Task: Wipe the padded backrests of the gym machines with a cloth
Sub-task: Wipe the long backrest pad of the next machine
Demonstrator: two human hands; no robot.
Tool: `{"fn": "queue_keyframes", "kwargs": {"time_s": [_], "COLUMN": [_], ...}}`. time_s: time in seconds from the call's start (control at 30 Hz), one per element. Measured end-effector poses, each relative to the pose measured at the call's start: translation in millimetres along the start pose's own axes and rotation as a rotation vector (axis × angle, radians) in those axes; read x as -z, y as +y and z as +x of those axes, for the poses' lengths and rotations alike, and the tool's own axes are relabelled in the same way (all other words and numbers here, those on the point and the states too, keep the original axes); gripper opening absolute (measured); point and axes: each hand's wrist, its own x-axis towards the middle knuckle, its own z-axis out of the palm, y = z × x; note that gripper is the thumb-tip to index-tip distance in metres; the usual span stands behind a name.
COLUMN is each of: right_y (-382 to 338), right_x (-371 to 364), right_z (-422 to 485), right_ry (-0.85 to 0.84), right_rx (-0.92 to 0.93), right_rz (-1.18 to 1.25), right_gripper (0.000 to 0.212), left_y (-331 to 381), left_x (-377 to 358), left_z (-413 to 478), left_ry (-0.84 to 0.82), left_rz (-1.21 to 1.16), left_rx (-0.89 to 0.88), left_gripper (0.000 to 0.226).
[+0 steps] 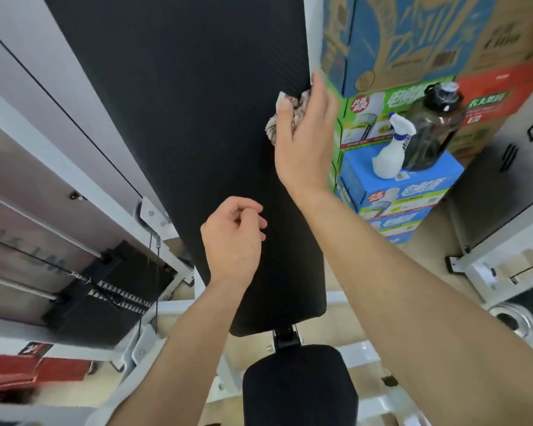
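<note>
A long black padded backrest (182,118) runs from the top of the view down to the middle. My right hand (305,136) presses a crumpled beige and white cloth (285,118) against the pad's right edge, fingers stretched over it. My left hand (234,238) hovers in front of the lower part of the pad with its fingers loosely curled, holding nothing. A black padded seat (299,385) sits below the backrest, joined by a black bracket (285,336).
White machine frame (74,167) with cables and a black weight stack (105,296) stands at the left. At the right, stacked cardboard boxes (406,186) carry a white spray bottle (393,149) and a dark jug (431,124). More white frame (505,256) lies at lower right.
</note>
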Motion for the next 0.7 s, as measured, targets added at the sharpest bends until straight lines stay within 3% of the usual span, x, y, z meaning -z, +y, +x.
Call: {"fn": "queue_keyframes", "kwargs": {"time_s": [0.1,0.2,0.27,0.37,0.47,0.6,0.7], "right_y": [39.6,89.9,103.9,76.8,2.2,-77.8,-57.0], "right_x": [1.6,14.2,17.9,0.1,-33.7,-70.9,-81.7], "right_z": [-58.5,-141.3,-170.1,-140.0,-61.9,-1.0,-30.2], "right_ry": [-0.074,-0.272,-0.369,-0.435,-0.414,-0.372,-0.408], "right_rx": [0.063,0.003,0.071,0.441,0.828,0.946,1.022], "right_rz": [-0.221,-0.459,-0.585,-0.652,-0.58,-0.621,-0.641], "right_gripper": [0.059,0.067,0.067,0.061,0.06,0.06,0.06], "left_y": [-5.6,-22.3,-30.4,-31.5,-16.6,6.8,8.9], "left_x": [22.1,41.2,53.0,68.9,84.6,103.1,113.0], "left_z": [1.0,-8.8,-12.4,-6.2,7.6,31.5,40.8], "left_ry": [0.046,0.069,0.08,0.119,0.176,0.27,0.33], "left_rz": [0.011,0.033,0.042,0.023,-0.006,-0.083,-0.136], "left_rx": [0.07,0.162,0.185,0.195,0.172,0.133,0.157], "left_gripper": [0.029,0.029,0.029,0.029,0.026,0.024,0.025]}}
